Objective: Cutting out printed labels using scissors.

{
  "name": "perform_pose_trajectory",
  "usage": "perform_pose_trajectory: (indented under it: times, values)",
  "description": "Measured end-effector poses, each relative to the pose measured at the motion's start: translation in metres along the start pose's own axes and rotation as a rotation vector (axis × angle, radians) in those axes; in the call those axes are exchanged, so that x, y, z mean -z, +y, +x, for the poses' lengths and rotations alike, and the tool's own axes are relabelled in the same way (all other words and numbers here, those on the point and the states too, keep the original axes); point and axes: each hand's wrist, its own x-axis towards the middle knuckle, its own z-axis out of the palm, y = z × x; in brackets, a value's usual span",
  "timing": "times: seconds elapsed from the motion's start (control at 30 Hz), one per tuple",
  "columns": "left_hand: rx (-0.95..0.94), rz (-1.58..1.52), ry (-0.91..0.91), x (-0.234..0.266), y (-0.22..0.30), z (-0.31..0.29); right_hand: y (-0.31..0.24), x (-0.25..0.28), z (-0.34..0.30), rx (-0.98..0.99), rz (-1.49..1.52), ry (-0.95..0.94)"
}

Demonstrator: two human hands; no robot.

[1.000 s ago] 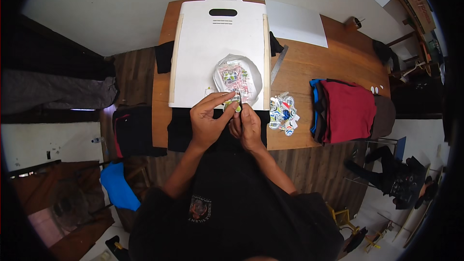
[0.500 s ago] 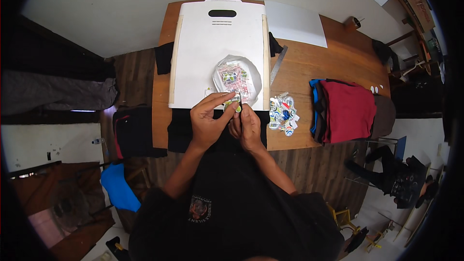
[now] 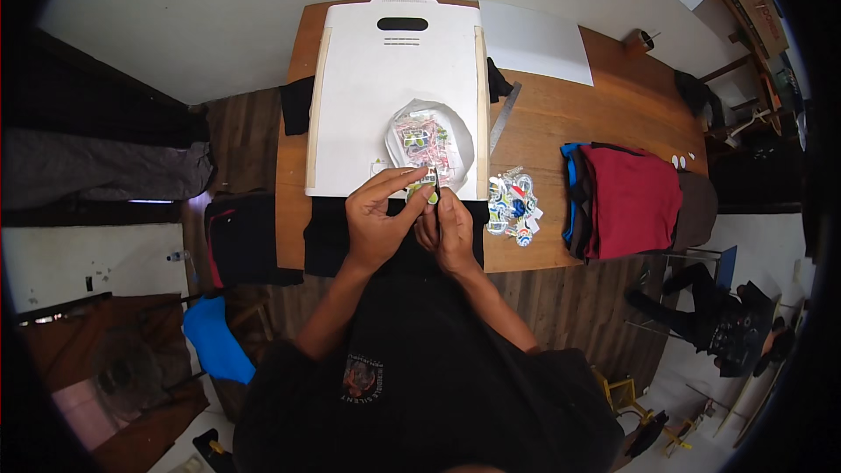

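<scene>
My left hand pinches a small green and white printed sticker between thumb and fingertips. Close beside it, my right hand is closed round a thin dark-bladed tool, its blade pointing away from me against the sticker's edge; its handle is hidden in my fingers. Just beyond my fingertips, a round white bag with a rolled rim holds printed scraps and pinkish strips. It sits on a white board with a slot at its far end. To the right lies a pile of cut-out stickers.
The board lies over black cloth on a wooden table. Folded garments, red on top, are stacked to the right. A metal ruler, a white sheet and a brown cup lie beyond. Another person sits at the far right.
Both hands stay almost in place, with the sticker and the blade shifting only very slightly between my fingers.
</scene>
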Motion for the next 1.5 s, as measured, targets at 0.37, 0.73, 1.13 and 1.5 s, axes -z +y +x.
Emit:
perform_pose_trajectory:
  times: [0.37, 0.73, 1.13, 1.5]
  values:
    - [0.01, 0.011, -0.008, 0.0, -0.001, -0.002, 0.002, 0.002, -0.001, 0.009, -0.024, 0.008]
    - [-0.036, -0.095, -0.025, 0.01, -0.021, -0.006, -0.02, 0.004, 0.009, 0.015, 0.023, 0.086]
    - [0.04, -0.073, 0.01, 0.008, -0.016, -0.003, -0.055, 0.001, 0.039, -0.034, -0.474, 0.041]
    - [0.068, -0.126, 0.066, 0.01, -0.018, 0.001, -0.048, -0.001, 0.028, -0.147, -0.445, 0.001]
